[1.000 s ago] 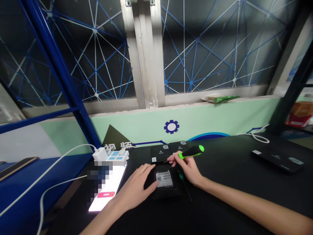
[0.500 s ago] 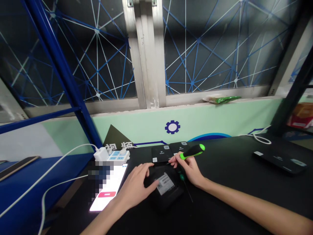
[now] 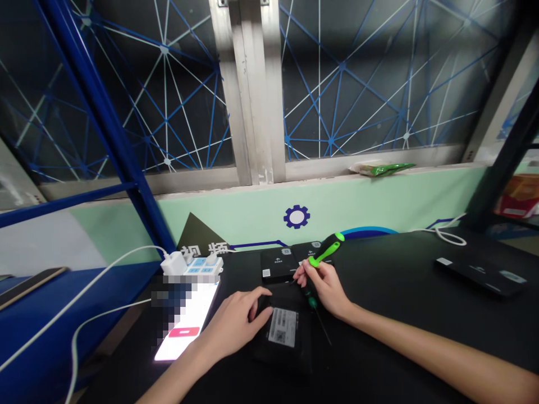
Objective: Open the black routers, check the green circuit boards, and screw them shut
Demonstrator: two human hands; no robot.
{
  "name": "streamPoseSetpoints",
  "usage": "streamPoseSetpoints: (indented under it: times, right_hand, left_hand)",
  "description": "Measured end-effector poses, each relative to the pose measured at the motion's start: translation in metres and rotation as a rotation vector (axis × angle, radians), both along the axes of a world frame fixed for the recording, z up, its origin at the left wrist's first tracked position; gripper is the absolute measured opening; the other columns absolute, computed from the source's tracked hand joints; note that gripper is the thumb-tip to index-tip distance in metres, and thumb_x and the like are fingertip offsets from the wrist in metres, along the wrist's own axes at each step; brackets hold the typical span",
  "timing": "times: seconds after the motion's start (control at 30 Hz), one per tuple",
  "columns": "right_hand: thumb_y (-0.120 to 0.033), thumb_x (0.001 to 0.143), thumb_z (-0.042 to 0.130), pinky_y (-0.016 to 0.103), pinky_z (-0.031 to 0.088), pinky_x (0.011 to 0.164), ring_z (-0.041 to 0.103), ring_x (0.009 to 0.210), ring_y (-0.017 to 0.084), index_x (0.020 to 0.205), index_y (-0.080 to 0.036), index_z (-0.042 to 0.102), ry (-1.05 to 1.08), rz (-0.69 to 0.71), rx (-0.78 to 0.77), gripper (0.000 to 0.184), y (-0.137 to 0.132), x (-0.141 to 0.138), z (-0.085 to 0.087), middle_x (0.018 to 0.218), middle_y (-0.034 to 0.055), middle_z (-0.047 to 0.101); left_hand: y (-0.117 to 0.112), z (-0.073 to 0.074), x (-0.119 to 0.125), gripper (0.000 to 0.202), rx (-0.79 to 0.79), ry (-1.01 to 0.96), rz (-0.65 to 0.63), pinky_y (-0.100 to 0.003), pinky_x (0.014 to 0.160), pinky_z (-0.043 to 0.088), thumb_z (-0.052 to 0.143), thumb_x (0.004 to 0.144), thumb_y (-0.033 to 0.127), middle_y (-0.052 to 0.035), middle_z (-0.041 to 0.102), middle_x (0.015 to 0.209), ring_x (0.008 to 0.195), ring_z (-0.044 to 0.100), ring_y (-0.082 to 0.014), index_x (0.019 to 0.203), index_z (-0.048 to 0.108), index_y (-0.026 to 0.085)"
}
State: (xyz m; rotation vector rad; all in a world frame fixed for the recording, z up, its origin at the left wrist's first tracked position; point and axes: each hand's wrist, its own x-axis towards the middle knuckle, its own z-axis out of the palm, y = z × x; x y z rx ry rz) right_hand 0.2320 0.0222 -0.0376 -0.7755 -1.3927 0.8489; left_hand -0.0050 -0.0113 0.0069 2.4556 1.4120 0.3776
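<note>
In my right hand (image 3: 322,287) is a screwdriver with a black and bright green handle (image 3: 327,250). The fingers wrap low on the handle, and the thin tip points down past them, near the far edge of a flat black device (image 3: 300,350). A white printed label (image 3: 283,327) lies on the device's upper face. My left hand (image 3: 239,315) grips the device's left side, with thumb and index finger near the label. A second screwdriver (image 3: 312,303), dark green with a slim shaft, lies beside the device under my right hand.
Two black boxes (image 3: 278,264) stand behind my hands by the wall. On the left are a lit phone (image 3: 189,322) and a white power strip (image 3: 204,266) with cables. Another flat black device (image 3: 480,276) and a white cable (image 3: 450,238) lie on the right.
The labelled device has turned, so its label sits straighter and nearer to me. My left hand has shifted slightly with it. The held screwdriver's handle has tipped more upright.
</note>
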Motion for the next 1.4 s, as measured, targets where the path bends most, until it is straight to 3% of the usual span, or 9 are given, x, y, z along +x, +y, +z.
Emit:
streamPoseSetpoints:
  times: [0.23,0.77,1.0,1.13,1.23,1.4]
  right_hand:
    - [-0.059,0.093,0.057,0.030,0.052,0.056,0.060,0.056,0.016,0.075,-0.017,0.069,-0.014,0.002,-0.007,0.047,0.000,0.000,0.000,0.068,0.0059,0.069]
    - [-0.051,0.097,0.055,0.026,0.051,0.050,0.061,0.050,0.015,0.073,-0.016,0.067,0.003,0.045,0.014,0.044,-0.002,-0.004,-0.002,0.065,0.0052,0.070]
    - [-0.044,0.092,0.065,0.028,0.052,0.053,0.062,0.054,0.016,0.084,-0.018,0.071,-0.189,0.042,0.081,0.028,-0.003,-0.005,0.003,0.070,0.0038,0.069]
    - [-0.045,0.081,0.077,0.027,0.053,0.052,0.064,0.053,0.016,0.091,-0.020,0.064,-0.111,0.054,0.010,0.030,-0.002,-0.007,0.000,0.068,0.0009,0.070]
    - [-0.047,0.075,0.083,0.026,0.052,0.050,0.065,0.053,0.016,0.081,-0.021,0.056,-0.012,0.083,-0.047,0.038,-0.001,-0.009,-0.003,0.068,0.0015,0.072]
    - [-0.045,0.077,0.081,0.025,0.049,0.049,0.062,0.054,0.014,0.072,-0.020,0.055,-0.001,0.075,-0.055,0.037,-0.002,-0.011,-0.003,0.070,0.0026,0.071]
  left_hand:
    - [0.003,0.001,0.000,0.036,0.028,0.036,0.127,-0.030,0.062,0.040,0.041,0.099,0.046,0.0025,0.058,0.070,0.072,0.061,-0.0213,0.123,0.060,0.027]
    - [0.003,-0.004,0.004,0.026,0.064,0.062,0.118,-0.028,0.060,0.036,0.043,0.098,0.040,0.0032,0.057,0.069,0.068,0.061,-0.0211,0.115,0.055,0.024]
    - [0.002,-0.006,0.008,0.023,0.084,0.054,0.119,-0.028,0.058,0.033,0.042,0.099,0.038,0.0032,0.057,0.069,0.067,0.062,-0.0218,0.112,0.055,0.024]
    - [0.002,-0.006,0.007,0.026,0.080,0.050,0.114,-0.028,0.056,0.034,0.041,0.099,0.039,0.0027,0.059,0.070,0.067,0.063,-0.0218,0.113,0.055,0.023]
    - [0.003,-0.005,0.007,0.028,0.065,0.052,0.104,-0.028,0.056,0.034,0.040,0.098,0.040,0.0022,0.060,0.071,0.067,0.063,-0.0216,0.115,0.055,0.023]
    - [0.002,-0.007,0.009,0.028,0.076,0.042,0.111,-0.028,0.058,0.036,0.040,0.099,0.040,0.0022,0.061,0.071,0.067,0.064,-0.0224,0.115,0.055,0.023]
